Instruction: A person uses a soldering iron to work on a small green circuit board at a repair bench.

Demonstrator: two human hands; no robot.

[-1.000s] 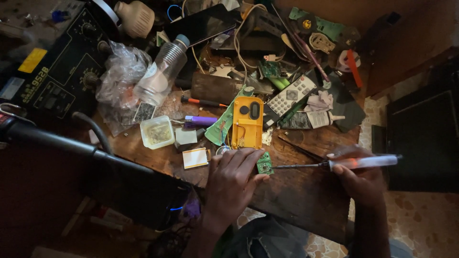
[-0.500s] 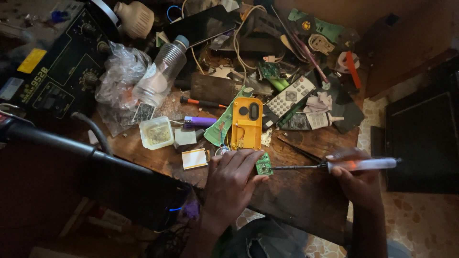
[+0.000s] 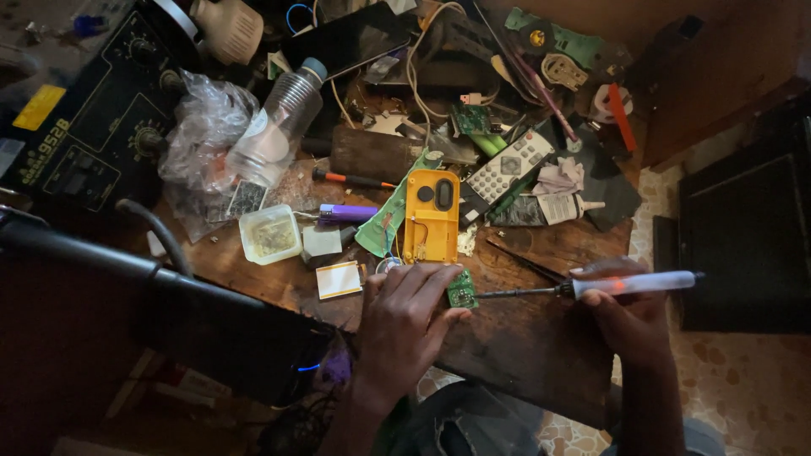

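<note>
The soldering step looks to be in hand: the left hand (image 3: 404, 319) lies flat on the wooden bench (image 3: 524, 346), its fingers (image 3: 427, 283) spread and pressing the small green circuit board (image 3: 461, 290) at the bench's near middle. The right hand (image 3: 629, 314), fingers clamped round the soldering iron (image 3: 591, 288), holds it level, tip at the board's right edge. A steady tip seems needed.

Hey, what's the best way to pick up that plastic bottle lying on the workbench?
Take the plastic bottle around its ribbed upper body, just below the cap, coming from above. It lies tilted on its side, cap pointing up-right, and that side is bare. The crumpled plastic bag crowds its lower left end.
</note>
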